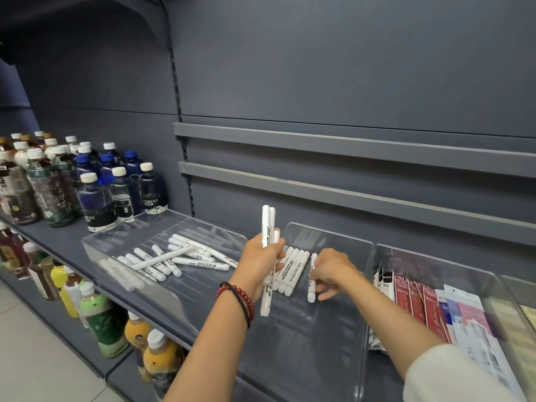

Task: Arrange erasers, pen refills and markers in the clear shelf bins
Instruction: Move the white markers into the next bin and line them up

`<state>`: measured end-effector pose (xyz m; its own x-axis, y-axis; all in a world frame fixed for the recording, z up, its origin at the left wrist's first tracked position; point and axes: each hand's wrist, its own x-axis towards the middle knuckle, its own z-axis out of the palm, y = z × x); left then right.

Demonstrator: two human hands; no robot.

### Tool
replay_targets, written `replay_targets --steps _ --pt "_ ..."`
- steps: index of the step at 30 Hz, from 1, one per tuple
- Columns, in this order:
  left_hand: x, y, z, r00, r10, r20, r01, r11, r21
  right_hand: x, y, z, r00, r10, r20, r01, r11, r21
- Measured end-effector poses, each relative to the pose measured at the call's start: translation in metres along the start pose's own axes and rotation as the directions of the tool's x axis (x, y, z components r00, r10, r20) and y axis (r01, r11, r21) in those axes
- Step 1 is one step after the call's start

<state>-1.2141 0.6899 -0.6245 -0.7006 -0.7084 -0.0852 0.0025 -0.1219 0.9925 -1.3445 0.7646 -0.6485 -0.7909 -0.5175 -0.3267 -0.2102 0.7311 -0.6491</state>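
Right hand (pixel 330 271) pinches one white marker (pixel 312 281) beside the laid row; left hand (pixel 262 250) grips a bundle of white markers (pixel 267 227). Step: lining markers in middle clear bin (pixel 359 300). Next: set it parallel.

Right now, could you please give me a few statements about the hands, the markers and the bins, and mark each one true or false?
1. The left hand grips a bunch of white markers held upright. True.
2. The right hand is empty and raised well above the shelf. False: it is down in the middle bin, fingers on a single marker.
3. The markers in the left bin lie in one neat row. False: the loose markers cross at mixed angles.
4. The right bin holds flat packets, not loose markers. True.
5. A red bead bracelet sits on the left wrist. True.
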Motion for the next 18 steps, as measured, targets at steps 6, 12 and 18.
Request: replay_targets --steps 6,12,18 --pt "-0.001 -0.001 -0.009 0.999 0.049 -0.004 -0.049 0.998 -0.037 0.007 -0.005 0.02 0.999 -0.027 -0.044 0.029 0.998 0.047" --pt "0.0 0.0 -0.012 0.989 0.118 -0.083 -0.124 0.99 -0.064 0.009 0.003 0.014 0.995 -0.087 0.046 0.092 0.988 -0.121" --pt "-0.002 0.0 -0.011 0.974 0.156 -0.166 -0.173 0.98 -0.096 -0.004 0.001 -0.007 0.885 -0.442 0.147 0.465 0.828 -0.312"
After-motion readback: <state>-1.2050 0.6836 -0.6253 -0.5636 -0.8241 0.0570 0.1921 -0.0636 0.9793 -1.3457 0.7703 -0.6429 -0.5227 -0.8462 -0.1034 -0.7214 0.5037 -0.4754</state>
